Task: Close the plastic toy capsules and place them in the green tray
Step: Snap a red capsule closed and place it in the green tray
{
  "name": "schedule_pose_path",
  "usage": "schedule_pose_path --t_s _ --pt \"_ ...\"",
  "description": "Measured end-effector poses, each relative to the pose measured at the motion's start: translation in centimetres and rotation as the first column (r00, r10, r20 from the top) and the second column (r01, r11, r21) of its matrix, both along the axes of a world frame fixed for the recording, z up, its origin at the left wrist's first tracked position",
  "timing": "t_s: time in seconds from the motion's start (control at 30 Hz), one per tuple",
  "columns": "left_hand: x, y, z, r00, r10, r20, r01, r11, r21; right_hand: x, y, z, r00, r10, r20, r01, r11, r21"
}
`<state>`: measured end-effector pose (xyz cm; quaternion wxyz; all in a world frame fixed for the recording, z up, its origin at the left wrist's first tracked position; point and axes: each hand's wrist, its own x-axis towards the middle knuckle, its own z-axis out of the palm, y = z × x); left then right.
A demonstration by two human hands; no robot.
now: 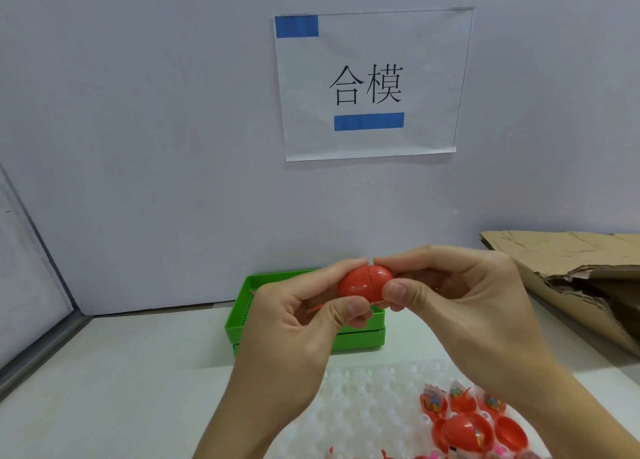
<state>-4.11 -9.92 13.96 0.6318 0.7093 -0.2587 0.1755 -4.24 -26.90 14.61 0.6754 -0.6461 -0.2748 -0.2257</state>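
We see only two bare forearms and their hands. The left hand (294, 323) and the right hand (460, 299) wear no gloves, rings or bands, and no sleeve shows on either forearm up to the bottom edge of the view. The fingernails we can make out, on both thumbs, are short and plain. The wrists look free of any watch or strap, though the lower right edge is partly cut off.
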Motion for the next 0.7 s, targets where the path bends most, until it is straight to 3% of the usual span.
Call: schedule_pose_path --t_s 0.37,0.7 --pt "0.1 -0.2 0.1 0.961 0.106 0.256 -0.173 0.952 0.253 0.6 0.2 -0.8 0.995 -0.08 0.05 0.084 0.993 -0.079" --pt "0.2 -0.9 -0.1 0.875 0.196 0.443 -0.35 0.888 0.298 1.0 0.6 -1.1 0.957 -0.218 0.194 0.247 0.959 -0.138"
